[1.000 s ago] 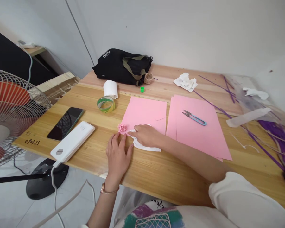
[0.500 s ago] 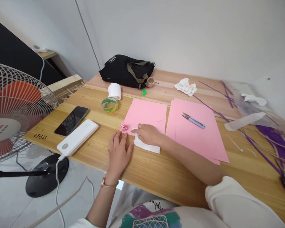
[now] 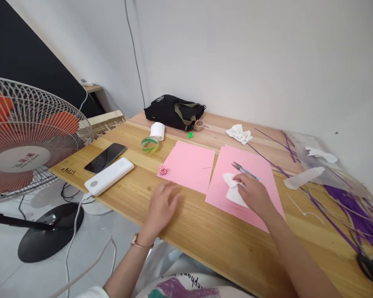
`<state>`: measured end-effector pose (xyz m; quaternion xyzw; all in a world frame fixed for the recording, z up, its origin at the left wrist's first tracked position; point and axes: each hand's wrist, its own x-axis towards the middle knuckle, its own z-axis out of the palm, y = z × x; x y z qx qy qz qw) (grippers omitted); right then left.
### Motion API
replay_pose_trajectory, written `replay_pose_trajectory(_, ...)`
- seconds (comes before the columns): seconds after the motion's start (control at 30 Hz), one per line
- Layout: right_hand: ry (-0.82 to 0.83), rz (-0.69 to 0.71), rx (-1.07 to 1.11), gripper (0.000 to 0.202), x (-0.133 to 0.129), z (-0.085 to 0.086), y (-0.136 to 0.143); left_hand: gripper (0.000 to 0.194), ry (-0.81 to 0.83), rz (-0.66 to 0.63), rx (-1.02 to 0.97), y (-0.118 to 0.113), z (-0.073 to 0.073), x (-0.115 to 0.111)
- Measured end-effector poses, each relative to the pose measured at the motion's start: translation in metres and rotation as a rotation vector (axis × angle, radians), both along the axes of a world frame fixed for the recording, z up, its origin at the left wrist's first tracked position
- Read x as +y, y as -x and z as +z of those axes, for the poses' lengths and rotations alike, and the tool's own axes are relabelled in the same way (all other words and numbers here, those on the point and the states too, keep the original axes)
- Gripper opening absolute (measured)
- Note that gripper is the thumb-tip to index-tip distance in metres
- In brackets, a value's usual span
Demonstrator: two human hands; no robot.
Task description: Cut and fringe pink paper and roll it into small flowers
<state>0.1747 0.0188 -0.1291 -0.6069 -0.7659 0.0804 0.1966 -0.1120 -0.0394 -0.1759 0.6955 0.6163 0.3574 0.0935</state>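
My right hand (image 3: 251, 192) grips a white tissue (image 3: 234, 193) over the stacked pink sheets (image 3: 224, 165) on the right. Just beyond its fingers, blue thread snips (image 3: 245, 170) lie on those sheets, partly covered by the hand. My left hand (image 3: 164, 205), a little blurred, is open low over the table, thumb apart from the fingers. In front of it lies another pink sheet (image 3: 189, 163), with a pink beaded ball (image 3: 162, 169) at its near left corner.
On the left are a phone (image 3: 105, 157), a white power bank (image 3: 109, 176) and a fan (image 3: 21, 157). Tape (image 3: 150, 145), a tissue roll (image 3: 157, 131) and a black bag (image 3: 170, 111) stand farther back. Purple strips (image 3: 357, 215) and black-handled scissors (image 3: 371, 267) lie right.
My right hand has lifted the white tissue off the table beside the left pink sheet and carried it right, over the stacked sheets. My left hand has drawn back slightly from the beaded ball.
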Motion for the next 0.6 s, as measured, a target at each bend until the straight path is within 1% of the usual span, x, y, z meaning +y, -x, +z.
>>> replay_pose_trajectory(0.07,-0.069,-0.141,-0.025,0.024,-0.005,-0.009,-0.028,0.022,0.021,-0.164,-0.048,-0.030,0.015,0.000)
replay_pose_trajectory(0.1,-0.086,-0.198,-0.039,0.025,-0.007,-0.014,-0.039,0.021,0.024,-0.243,-0.053,-0.046,0.022,0.004)
replay_pose_trajectory(0.17,-0.068,-0.265,-0.058,0.024,-0.009,-0.021,-0.055,0.019,0.030,-0.367,-0.040,-0.077,0.034,0.020)
replay_pose_trajectory(0.23,-0.031,-0.297,-0.056,0.023,-0.008,-0.026,-0.063,0.020,0.040,-0.435,-0.003,-0.100,0.041,0.044)
replay_pose_trajectory(0.3,0.001,-0.313,-0.041,0.021,-0.005,-0.028,-0.066,0.021,0.061,-0.395,0.099,-0.114,0.040,0.071)
replay_pose_trajectory(0.4,0.076,-0.366,-0.034,0.021,-0.002,-0.027,-0.064,0.021,0.062,-0.306,0.281,-0.121,0.029,0.099)
replay_pose_trajectory(0.5,0.171,-0.416,-0.070,0.020,-0.002,-0.025,-0.060,0.019,0.031,-0.256,0.329,-0.121,0.018,0.110)
replay_pose_trajectory(0.6,0.183,-0.406,-0.148,0.021,-0.003,-0.024,-0.057,0.019,0.001,-0.291,0.346,-0.124,0.007,0.109)
